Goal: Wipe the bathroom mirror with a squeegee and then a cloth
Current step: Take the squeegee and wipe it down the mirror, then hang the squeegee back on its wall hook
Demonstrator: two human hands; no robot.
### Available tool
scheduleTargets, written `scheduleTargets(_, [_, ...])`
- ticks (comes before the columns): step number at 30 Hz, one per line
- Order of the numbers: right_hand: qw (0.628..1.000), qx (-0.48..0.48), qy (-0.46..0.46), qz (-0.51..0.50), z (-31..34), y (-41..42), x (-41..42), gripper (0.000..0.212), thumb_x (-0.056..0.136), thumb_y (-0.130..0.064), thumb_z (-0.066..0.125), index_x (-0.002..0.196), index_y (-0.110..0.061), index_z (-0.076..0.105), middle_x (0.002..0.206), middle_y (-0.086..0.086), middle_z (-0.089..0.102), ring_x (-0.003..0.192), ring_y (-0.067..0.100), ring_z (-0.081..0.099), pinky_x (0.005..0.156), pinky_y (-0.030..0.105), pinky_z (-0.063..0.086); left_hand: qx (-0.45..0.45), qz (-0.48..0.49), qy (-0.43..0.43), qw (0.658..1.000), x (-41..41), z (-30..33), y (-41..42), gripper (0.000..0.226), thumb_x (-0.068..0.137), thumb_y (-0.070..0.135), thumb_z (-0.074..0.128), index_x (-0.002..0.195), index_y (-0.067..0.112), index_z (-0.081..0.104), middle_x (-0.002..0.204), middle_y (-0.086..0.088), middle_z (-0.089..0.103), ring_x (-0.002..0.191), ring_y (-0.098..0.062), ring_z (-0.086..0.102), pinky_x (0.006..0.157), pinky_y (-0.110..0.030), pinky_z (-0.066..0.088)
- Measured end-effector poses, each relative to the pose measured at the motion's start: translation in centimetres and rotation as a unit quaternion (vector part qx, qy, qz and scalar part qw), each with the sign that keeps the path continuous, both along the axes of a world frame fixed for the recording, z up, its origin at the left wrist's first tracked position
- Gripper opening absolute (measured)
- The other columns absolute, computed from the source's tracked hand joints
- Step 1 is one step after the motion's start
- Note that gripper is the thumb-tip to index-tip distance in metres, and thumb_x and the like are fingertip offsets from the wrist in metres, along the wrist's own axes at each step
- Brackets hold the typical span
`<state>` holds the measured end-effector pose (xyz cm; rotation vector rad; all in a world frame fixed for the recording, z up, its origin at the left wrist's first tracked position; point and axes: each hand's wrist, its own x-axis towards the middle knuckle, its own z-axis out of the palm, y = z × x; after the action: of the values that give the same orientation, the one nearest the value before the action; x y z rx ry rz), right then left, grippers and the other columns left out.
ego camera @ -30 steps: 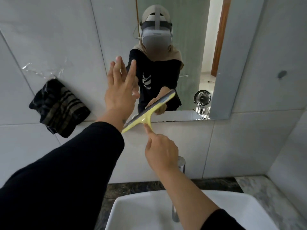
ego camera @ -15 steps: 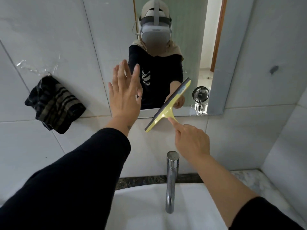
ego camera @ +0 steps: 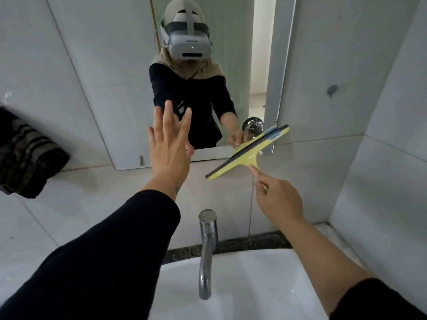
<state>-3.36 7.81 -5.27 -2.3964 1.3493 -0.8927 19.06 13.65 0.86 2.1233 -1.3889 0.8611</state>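
Dim, even light; edges bowed, perhaps slightly soft.

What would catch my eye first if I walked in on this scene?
Probably the yellow squeegee, held by the right hand at the mirror's lower right corner. Next, the left hand, open with fingers spread near the mirror's lower edge. A dark striped cloth hangs on the wall at far left.

Left arm: extended forward and up, black sleeve to the wrist. Left hand point(ego camera: 169, 150): flat, palm forward, fingers straight and spread, pointing up; nothing held. Right arm: extended forward, forearm bare, sleeve pushed up near the elbow. Right hand point(ego camera: 278, 198): back toward camera, fingers curled around a handle, index finger point(ego camera: 257, 173) stretched along it.
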Motion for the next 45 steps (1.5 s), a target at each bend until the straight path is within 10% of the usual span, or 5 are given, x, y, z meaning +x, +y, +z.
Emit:
scheduleTargets(19, [0.985,0.173,0.016,-0.017,-0.6,0.7,-4.3,0.064,0.089,-0.031,0.050,0.145,-0.046,0.022,0.119,0.009,0.062,0.097,0.032,0.062,0.082,0.038,0.051,0.070,-0.119,0.027,0.990,-6.0,-1.6,0.3,0.081,0.084,0.028,0.066,0.149,0.029,0.018,0.159,-0.007,0.000,0.146,-0.030,-0.006,0.116,-0.057,0.007])
scheduleTargets(23, [0.975,0.222,0.027,0.008,3.6,0.0,-6.5,0.061,0.082,-0.030,0.064,0.132,-0.023,0.030,0.085,0.005,0.062,0.055,0.021,0.061,0.057,0.031,0.048,0.166,-0.239,0.061,0.955,-10.0,-2.8,-0.2,0.064,0.089,0.035,0.059,0.145,0.034,0.029,0.158,-0.004,0.013,0.147,-0.024,-0.002,0.117,-0.052,0.010])
scheduleTargets(32, [0.954,0.265,0.097,0.106,11.0,-0.4,-10.0,0.060,0.077,-0.023,0.073,0.115,-0.018,0.026,0.071,0.010,0.059,0.051,0.019,0.050,0.055,0.033,0.041,0.113,-0.396,0.068,0.909,-14.5,-1.0,-1.3,0.041,0.090,0.022,0.059,0.130,0.032,0.055,0.118,0.001,0.065,0.114,-0.021,0.057,0.082,-0.039,0.052])
scheduleTargets(39, [0.988,0.064,0.017,-0.140,12.2,-2.6,-12.2,0.030,0.088,-0.051,0.050,0.101,-0.024,0.056,0.103,0.006,0.063,0.094,0.027,0.057,0.078,0.036,0.046,0.065,-0.350,0.021,0.934,-15.9,-0.7,-2.6,0.035,0.089,0.027,0.061,0.124,0.035,0.061,0.090,0.003,0.063,0.079,-0.020,0.062,0.055,-0.024,0.035])
scheduleTargets(45, [0.893,0.243,-0.315,-0.212,11.8,-3.6,-10.8,0.050,0.087,-0.025,0.064,0.126,-0.013,0.035,0.095,0.010,0.060,0.081,0.033,0.067,0.068,0.046,0.059,0.037,-0.308,0.001,0.951,-17.9,-1.4,-4.0,0.040,0.080,0.025,0.072,0.119,0.029,0.064,0.074,0.001,0.061,0.056,-0.021,0.057,0.048,-0.023,0.028])
